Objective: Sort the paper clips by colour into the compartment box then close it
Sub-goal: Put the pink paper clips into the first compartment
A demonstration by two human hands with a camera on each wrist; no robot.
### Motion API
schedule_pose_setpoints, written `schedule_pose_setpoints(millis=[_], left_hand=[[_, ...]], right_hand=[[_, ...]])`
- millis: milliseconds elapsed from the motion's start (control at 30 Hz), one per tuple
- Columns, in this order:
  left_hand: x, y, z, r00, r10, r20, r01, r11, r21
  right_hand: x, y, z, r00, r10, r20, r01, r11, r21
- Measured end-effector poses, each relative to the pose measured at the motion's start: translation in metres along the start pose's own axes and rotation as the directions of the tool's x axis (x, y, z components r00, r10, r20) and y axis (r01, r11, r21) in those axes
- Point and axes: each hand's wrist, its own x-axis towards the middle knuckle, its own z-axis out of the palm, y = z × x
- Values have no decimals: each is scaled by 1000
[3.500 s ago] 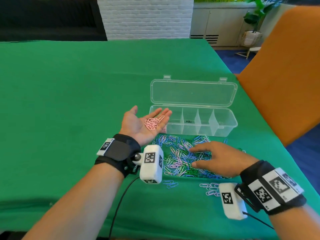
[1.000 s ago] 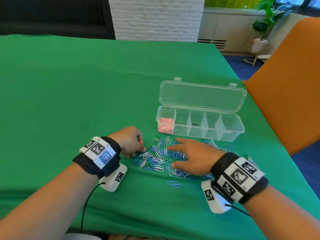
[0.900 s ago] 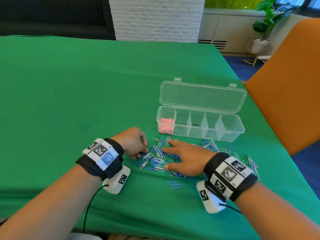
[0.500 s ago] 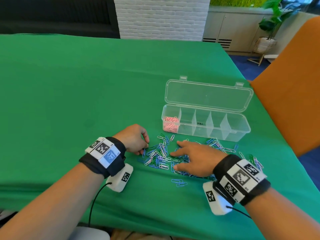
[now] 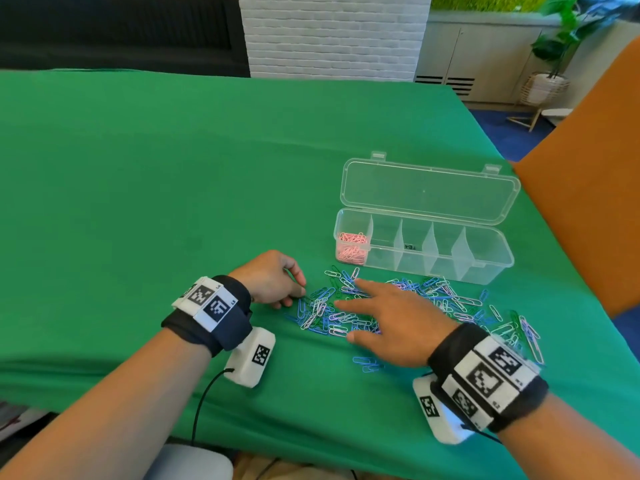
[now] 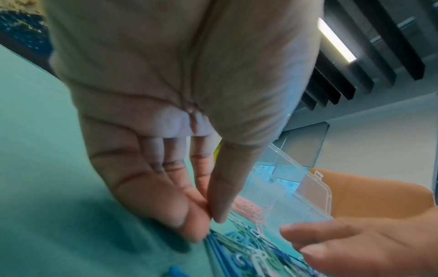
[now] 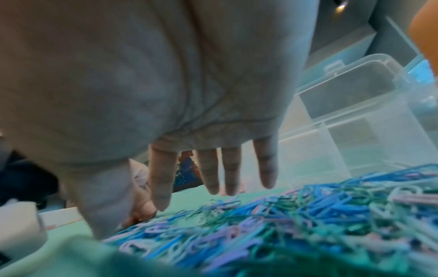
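A green cloth point(image 5: 173, 174) covers the desk, smooth across the far half, lightly creased near the front edge; an orange chair back point(image 5: 588, 202) stands at the right side of the desk; behind the desk rises a white brick column point(image 5: 332, 32), with a dark wall point(image 5: 117, 26) to its left; to the right of the column runs a row of pale low cabinets point(image 5: 474, 60) with dark vent slots near the floor; a leafy potted plant point(image 5: 557, 39) in a light woven pot stands on a wooden stand beside them; the floor point(image 5: 498, 129) there is blue; a long ceiling light point(image 6: 336, 41) shows in the left wrist view.
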Motion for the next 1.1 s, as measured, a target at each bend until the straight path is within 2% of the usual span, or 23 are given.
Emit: schedule_pose_setpoints(millis=[67, 133, 267, 400, 467, 600, 700, 800, 867, 900, 1000, 1100], left_hand=[[0, 0, 2, 1000, 2, 3, -2, 1000, 7], [-2, 2, 4, 1000, 1, 3, -1, 999, 32], [-7, 4, 4, 1000, -7, 23, 5, 997, 82], [-11, 10, 12, 994, -11, 109, -2, 993, 118], [-13, 16, 20, 992, 10, 125, -23, 994, 105], [-13, 28, 32, 991, 76, 112, -86, 993, 86], [-14, 39, 33, 992, 112, 51, -117, 989, 92], [-20, 57, 44, 985, 170, -23, -169, 984, 47], [-26, 73, 62, 974, 224, 31, -225, 974, 14], [-28, 80, 73, 963, 253, 88, -256, 966, 25], [-31, 87, 95, 931, 281, 234, -319, 937, 144], [-28, 81, 95, 946, 246, 210, -296, 920, 256]], right_hand=[[-1, -6, 6, 996, -75, 49, 75, 997, 10], [-3, -6, 8, 991, -85, 102, 86, 996, -8], [-17, 10, -3, 990, 30, 136, -34, 999, 31], [-37, 18, -10, 985, 87, 150, -106, 986, 125], [-44, 21, -11, 987, 110, 121, -132, 972, 196], [-52, 39, -13, 977, 211, -23, -195, 936, 294], [-62, 63, -12, 933, 347, -96, -301, 898, 321], [-77, 88, -5, 871, 471, -138, -377, 823, 425], [-83, 97, 0, 855, 500, -136, -397, 801, 448], [-83, 98, 2, 859, 499, -116, -398, 792, 463], [-79, 87, 11, 914, 403, -41, -325, 790, 520], [-71, 77, 12, 945, 317, -75, -217, 784, 581]])
